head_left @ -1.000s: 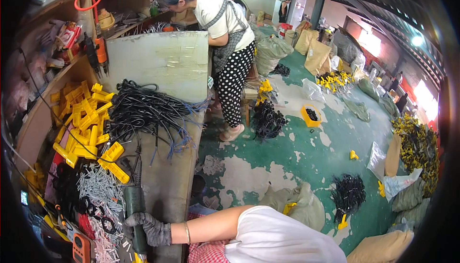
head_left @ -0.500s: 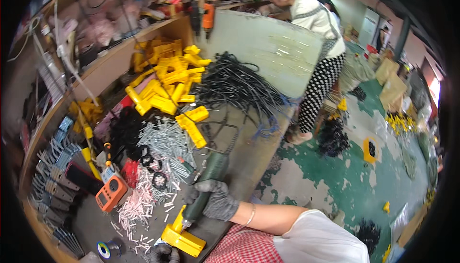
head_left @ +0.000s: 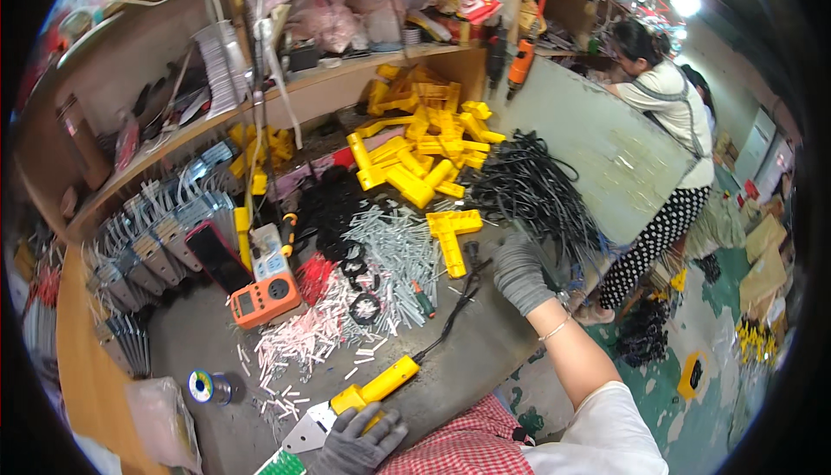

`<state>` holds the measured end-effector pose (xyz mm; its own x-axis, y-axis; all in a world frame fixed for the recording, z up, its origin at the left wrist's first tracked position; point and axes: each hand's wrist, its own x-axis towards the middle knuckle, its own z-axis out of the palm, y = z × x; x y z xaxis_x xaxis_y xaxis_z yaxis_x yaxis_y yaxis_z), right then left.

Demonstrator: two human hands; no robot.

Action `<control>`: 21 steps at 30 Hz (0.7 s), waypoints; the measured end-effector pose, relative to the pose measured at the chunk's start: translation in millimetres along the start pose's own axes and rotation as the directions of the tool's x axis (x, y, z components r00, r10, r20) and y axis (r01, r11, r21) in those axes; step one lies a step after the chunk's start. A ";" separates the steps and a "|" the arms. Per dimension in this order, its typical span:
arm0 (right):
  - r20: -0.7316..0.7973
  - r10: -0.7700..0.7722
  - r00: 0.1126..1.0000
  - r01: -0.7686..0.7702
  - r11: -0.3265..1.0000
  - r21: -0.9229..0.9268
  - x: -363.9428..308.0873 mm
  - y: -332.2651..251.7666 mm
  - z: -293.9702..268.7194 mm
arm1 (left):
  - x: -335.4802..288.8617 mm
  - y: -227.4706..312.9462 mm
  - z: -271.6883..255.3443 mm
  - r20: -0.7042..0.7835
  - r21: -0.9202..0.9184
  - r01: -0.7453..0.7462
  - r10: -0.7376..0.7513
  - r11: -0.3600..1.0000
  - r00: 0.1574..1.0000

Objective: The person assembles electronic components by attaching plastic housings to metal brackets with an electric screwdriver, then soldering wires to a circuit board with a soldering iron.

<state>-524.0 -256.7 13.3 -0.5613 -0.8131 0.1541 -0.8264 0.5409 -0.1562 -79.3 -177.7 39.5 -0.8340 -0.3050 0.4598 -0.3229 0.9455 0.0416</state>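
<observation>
At the bench's near edge, my gloved left hand (head_left: 359,440) lies with its fingers curled over the crosspiece of a yellow T-shaped plastic casing (head_left: 389,381). A pale metal plate (head_left: 310,428) sticks out of one end of the casing, and a black cord (head_left: 450,315) leaves the other. My gloved right hand (head_left: 519,271) reaches forward beside a heap of black cables (head_left: 532,189); its fingertips are mostly hidden, so its hold is unclear. Left of it lies an open yellow T-shaped shell (head_left: 454,239). A green board (head_left: 281,464) shows at the lower edge.
Loose screws (head_left: 394,245), pale pink tubes (head_left: 299,341) and yellow shells (head_left: 415,159) cover mid-bench. An orange plug-in meter (head_left: 266,299), phone (head_left: 216,254), solder spool (head_left: 212,387) and metal plates (head_left: 143,263) are leftward. An orange screwdriver (head_left: 520,64) hangs behind. Another person (head_left: 666,120) stands right.
My right hand has left the dark green power screwdriver and moved forward toward the cables. The casing now lies turned, with plate and cord showing, under my left hand. The view has swung left.
</observation>
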 end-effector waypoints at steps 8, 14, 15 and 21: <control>0.220 -0.061 0.974 -0.165 0.477 0.863 13.9 -40.8 -8.1 | 6.8 -59.5 -90.2 0.102 -0.337 0.198 -0.174 0.920 0.980; -0.306 -0.811 0.499 0.743 0.218 0.633 -55.4 -186.2 -56.5 | -73.7 -79.0 -120.8 0.205 -0.824 0.518 -0.731 0.230 0.651; -0.476 -0.857 0.196 0.945 0.036 0.325 -49.1 -204.6 -39.9 | -79.7 -81.5 -114.4 0.108 -0.729 0.572 -0.761 0.377 0.640; -0.217 -0.789 0.575 0.700 0.337 0.630 -45.8 -335.0 -2.4 | -118.2 -91.7 -93.4 -0.029 -0.542 0.694 -0.836 0.474 0.548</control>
<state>-221.5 -400.2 60.9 0.3193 -0.8477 0.4236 -0.6438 -0.5221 -0.5595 90.7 -217.7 64.1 -0.1739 -0.9543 0.2430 -0.4890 0.2979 0.8198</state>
